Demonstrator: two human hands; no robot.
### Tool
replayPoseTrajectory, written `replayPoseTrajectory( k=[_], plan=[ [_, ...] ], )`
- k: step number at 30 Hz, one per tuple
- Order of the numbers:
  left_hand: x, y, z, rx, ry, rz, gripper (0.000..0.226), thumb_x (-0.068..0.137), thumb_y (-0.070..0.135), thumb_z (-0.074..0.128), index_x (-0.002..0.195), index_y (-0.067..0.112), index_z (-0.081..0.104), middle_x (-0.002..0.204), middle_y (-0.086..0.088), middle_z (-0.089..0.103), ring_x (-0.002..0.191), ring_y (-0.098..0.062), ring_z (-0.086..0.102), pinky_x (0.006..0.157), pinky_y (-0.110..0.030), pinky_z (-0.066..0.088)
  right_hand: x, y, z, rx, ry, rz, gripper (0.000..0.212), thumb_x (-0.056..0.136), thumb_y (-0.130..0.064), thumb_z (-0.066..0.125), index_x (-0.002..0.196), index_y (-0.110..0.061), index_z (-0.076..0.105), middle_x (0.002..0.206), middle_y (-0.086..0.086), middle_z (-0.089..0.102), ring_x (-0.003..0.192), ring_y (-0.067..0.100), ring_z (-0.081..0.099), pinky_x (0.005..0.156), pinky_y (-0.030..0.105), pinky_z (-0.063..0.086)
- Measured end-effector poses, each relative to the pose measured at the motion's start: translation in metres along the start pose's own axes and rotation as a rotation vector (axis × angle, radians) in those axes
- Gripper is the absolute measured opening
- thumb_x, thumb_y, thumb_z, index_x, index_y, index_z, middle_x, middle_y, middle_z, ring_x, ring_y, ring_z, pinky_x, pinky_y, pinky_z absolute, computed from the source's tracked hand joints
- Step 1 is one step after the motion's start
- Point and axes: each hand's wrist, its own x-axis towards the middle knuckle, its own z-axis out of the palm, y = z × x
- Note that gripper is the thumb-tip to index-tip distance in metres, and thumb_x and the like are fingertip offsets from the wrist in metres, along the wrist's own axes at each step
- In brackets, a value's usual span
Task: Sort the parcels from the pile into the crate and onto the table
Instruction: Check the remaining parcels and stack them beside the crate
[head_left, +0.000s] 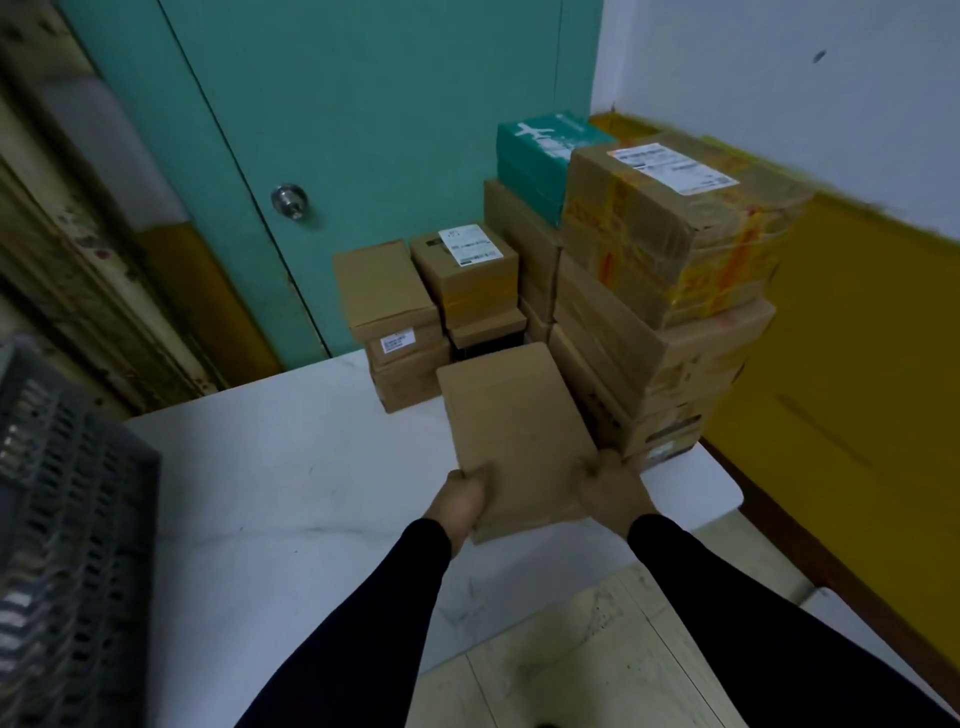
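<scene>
The flat brown cardboard parcel (517, 436) is held over the white desk (291, 483), just in front of the pile of brown cardboard boxes (649, 322). Each grip is clenched on a near corner: the left hand (462, 499) pinches the left corner, the right hand (613, 493) the right one. Two hands at the corners keep so thin a piece level, probably so it can be swung clear of the stack. The dark slotted plastic crate (72, 519) stands well apart on the left, so either destination looks reachable. A teal carton (540, 156) tops the pile's back row, against the teal door (332, 130).
</scene>
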Motion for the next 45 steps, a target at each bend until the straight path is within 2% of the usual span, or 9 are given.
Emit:
replayPoseTrajectory(
  k=[4,6,10,16,21,24,29,35,45],
  plan=[
    [-0.004,-0.005,-0.015,-0.008,0.004,-0.004,0.056,0.109,0.038,0.038,0.155,0.009,0.027,0.155,-0.01,0.04,0.135,-0.028,0.045,0.092,-0.032,0.038,0.0,0.002,0.014,0.124,-0.095,0.009,0.034,0.103,-0.028,0.051,0.119,-0.004,0.032,0.113,0.013,0.045,0.104,0.033,0.055,0.089,0.043,0.048],
    [-0.006,-0.006,-0.025,-0.027,0.015,0.005,0.056,0.108,0.04,0.04,0.154,0.01,0.03,0.153,-0.01,0.042,0.13,-0.028,0.047,0.092,-0.033,0.039,0.0,-0.003,0.016,0.153,-0.142,0.008,0.046,0.102,-0.032,0.053,0.129,-0.002,0.032,0.117,0.013,0.05,0.105,0.035,0.057,0.092,0.047,0.051],
    [-0.014,-0.003,-0.052,-0.061,0.051,0.055,0.053,0.107,0.039,0.042,0.152,0.011,0.036,0.15,-0.009,0.046,0.113,-0.024,0.048,0.094,-0.035,0.04,-0.014,-0.022,0.017,0.189,-0.133,-0.053,0.057,0.101,-0.036,0.054,0.139,0.004,0.039,0.124,0.026,0.057,0.109,0.043,0.06,0.084,0.05,0.05],
    [-0.038,0.01,-0.102,-0.124,0.135,0.132,0.048,0.106,0.039,0.043,0.147,0.015,0.042,0.142,-0.009,0.052,0.104,-0.021,0.052,0.091,-0.036,0.038,-0.034,-0.072,0.021,0.25,-0.098,-0.179,0.068,0.097,-0.056,0.053,0.147,-0.011,0.041,0.14,0.011,0.052,0.117,0.031,0.055,0.091,0.037,0.045],
    [-0.064,0.001,-0.144,-0.228,0.154,0.196,0.061,0.096,0.062,0.052,0.142,0.022,0.048,0.134,-0.004,0.059,0.108,-0.019,0.06,0.085,-0.035,0.046,-0.054,-0.103,0.032,0.298,-0.13,-0.289,0.06,0.095,-0.069,0.046,0.123,-0.017,0.06,0.122,0.009,0.06,0.113,0.027,0.055,0.093,0.034,0.041],
    [-0.08,-0.008,-0.169,-0.311,0.155,0.226,0.052,0.092,0.055,0.064,0.132,0.023,0.054,0.12,-0.002,0.069,0.098,-0.016,0.068,0.066,-0.026,0.05,-0.064,-0.125,0.046,0.432,-0.192,-0.347,0.044,0.092,-0.062,0.06,0.107,-0.021,0.067,0.112,-0.001,0.068,0.103,0.018,0.063,0.095,0.036,0.05],
    [-0.084,-0.037,-0.198,-0.404,0.173,0.285,0.06,0.079,0.034,0.085,0.129,0.024,0.054,0.117,-0.004,0.073,0.1,-0.023,0.073,0.076,-0.034,0.06,-0.074,-0.15,0.074,0.673,-0.434,-0.363,0.026,0.088,-0.037,0.077,0.11,-0.025,0.069,0.11,-0.001,0.075,0.099,0.019,0.072,0.087,0.035,0.059],
    [-0.079,-0.065,-0.216,-0.382,0.251,0.326,0.097,0.045,0.042,0.098,0.129,0.02,0.055,0.119,-0.007,0.072,0.107,-0.026,0.071,0.097,-0.048,0.057,-0.077,-0.164,0.103,0.604,-0.556,-0.445,0.056,0.074,-0.013,0.089,0.122,-0.017,0.061,0.116,0.004,0.074,0.105,0.021,0.072,0.091,0.036,0.059],
    [-0.072,-0.071,-0.209,-0.342,0.352,0.328,0.086,0.061,0.034,0.094,0.133,0.024,0.048,0.119,-0.001,0.068,0.107,-0.023,0.067,0.099,-0.047,0.055,-0.066,-0.159,0.112,0.59,-0.532,-0.468,0.066,0.073,-0.012,0.09,0.13,-0.016,0.056,0.119,0.002,0.071,0.107,0.016,0.068,0.082,0.025,0.056]
  ],
)
